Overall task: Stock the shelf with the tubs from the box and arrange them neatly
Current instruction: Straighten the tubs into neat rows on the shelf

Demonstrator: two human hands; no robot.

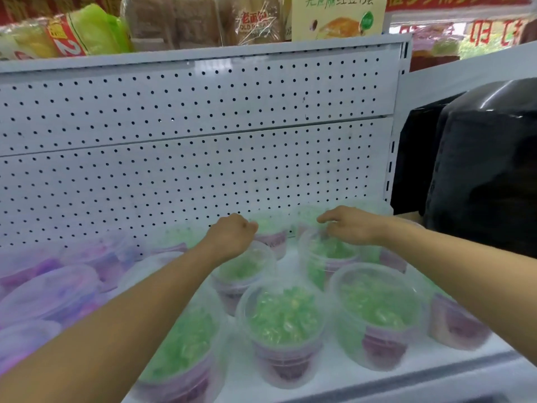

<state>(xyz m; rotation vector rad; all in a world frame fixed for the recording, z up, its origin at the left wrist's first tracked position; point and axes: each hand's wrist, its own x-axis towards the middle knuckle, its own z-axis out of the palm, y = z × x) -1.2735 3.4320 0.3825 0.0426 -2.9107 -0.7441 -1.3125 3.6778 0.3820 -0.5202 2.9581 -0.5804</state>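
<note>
So both hands are over the back-row clear plastic tubs of green candy (263,225): left hand (231,237) curled, contact unclear; right hand (350,225) fingers loosely spread just above one.

Shop, pegboard shelving (203,126), packaged bread (180,21)

White pegboard (189,135) behind, dotted with small black holes — split by one horizontal seam. Above, a grey ledge (203,55) loaded with bagged bread (174,20) and a yellow sign (338,16). At right, shiny black bins (482,170). Even, bright shop light.
</note>
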